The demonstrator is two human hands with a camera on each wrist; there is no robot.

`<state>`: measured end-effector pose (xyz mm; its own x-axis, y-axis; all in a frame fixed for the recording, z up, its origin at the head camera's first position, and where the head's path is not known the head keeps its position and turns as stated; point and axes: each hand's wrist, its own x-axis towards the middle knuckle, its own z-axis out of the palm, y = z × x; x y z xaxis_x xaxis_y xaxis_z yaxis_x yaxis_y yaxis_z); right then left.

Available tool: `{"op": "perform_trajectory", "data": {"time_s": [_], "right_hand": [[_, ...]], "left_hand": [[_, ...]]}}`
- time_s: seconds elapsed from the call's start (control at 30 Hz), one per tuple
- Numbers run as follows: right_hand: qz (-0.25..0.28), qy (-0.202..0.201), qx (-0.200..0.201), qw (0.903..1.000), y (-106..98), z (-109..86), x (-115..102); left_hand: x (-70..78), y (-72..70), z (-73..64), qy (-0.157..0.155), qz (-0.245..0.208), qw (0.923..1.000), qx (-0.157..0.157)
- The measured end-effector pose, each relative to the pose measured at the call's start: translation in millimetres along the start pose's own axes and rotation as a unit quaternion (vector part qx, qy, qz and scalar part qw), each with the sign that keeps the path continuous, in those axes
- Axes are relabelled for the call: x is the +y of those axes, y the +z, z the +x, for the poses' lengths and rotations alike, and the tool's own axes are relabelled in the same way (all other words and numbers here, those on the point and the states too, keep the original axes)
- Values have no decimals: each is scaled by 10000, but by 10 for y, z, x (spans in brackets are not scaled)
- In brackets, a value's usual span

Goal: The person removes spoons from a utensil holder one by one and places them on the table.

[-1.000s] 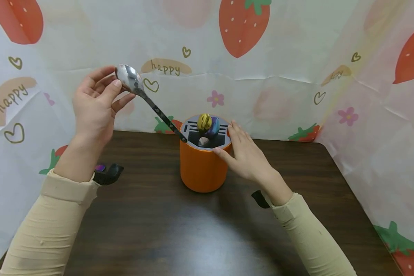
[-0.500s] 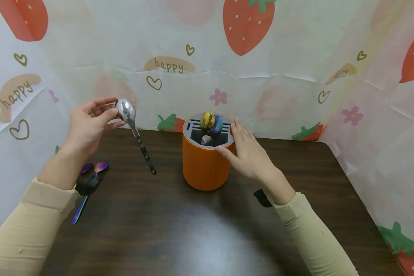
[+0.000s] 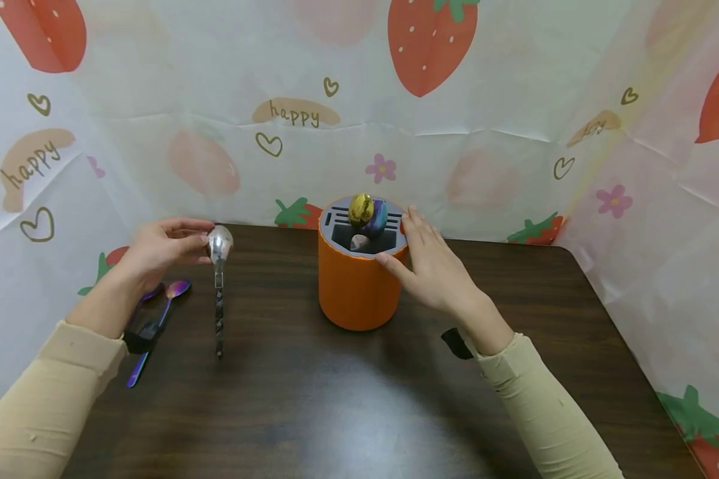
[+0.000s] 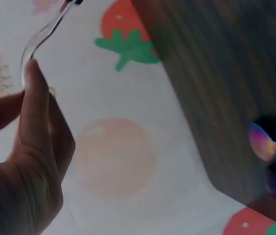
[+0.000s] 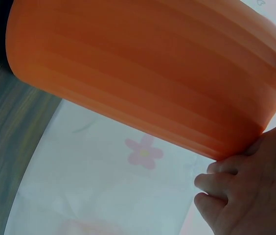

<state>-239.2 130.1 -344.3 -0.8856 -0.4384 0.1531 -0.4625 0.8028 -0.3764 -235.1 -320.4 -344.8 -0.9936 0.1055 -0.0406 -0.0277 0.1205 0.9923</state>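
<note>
My left hand (image 3: 158, 253) pinches the bowl of a silver spoon (image 3: 219, 309) between thumb and fingers. The spoon's dark patterned handle points down, over the left part of the table. Beside the far wall sheet stands an orange cylindrical utensil holder (image 3: 359, 293) with a grey slotted top. Shiny gold (image 3: 361, 209) and blue-purple (image 3: 377, 218) rounded utensil heads stick up from it, and a small silver tip (image 3: 359, 243) shows in its dark opening. My right hand (image 3: 437, 273) rests with extended fingers against the holder's right side, its thumb at the front rim.
Two rainbow-coloured spoons, one with its bowl (image 3: 178, 288) in plain sight, lie on the dark wooden table (image 3: 335, 399) by my left wrist, which partly hides them. A strawberry-patterned sheet (image 3: 485, 120) hangs behind the table and along its sides.
My left hand has carried the spoon down and left, away from the holder; its handle has swung from slanting toward the holder to pointing down. The right hand stays at the holder.
</note>
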Motion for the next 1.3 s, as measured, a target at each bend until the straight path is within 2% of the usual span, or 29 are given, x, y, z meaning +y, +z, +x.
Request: {"op": "perform_trajectory", "data": {"time_s": [0.17,0.4,0.57,0.9,1.07,1.3], "right_hand": [[-5,-8,19,10000,4,3,7],[10,-8,20,10000,-1,9,6],[-4,-5,26,10000,6,11,7],[19,5,50,10000,4,2,-1],[4,-3,68,10000,10,6,4],[14,13,60,10000,11,3,0]], "left_hand": [[-145,-102,52,-443,958,9939,-311],[-297,-245,105,-980,1569,9805,-669],[-434,-395,139,-1363,1543,9762,-685],[-709,-629,202,-1651,1239,9765,-622],[-815,-662,224,-1594,1125,9792,-560],[-903,-606,265,-1507,1144,9805,-537]]}}
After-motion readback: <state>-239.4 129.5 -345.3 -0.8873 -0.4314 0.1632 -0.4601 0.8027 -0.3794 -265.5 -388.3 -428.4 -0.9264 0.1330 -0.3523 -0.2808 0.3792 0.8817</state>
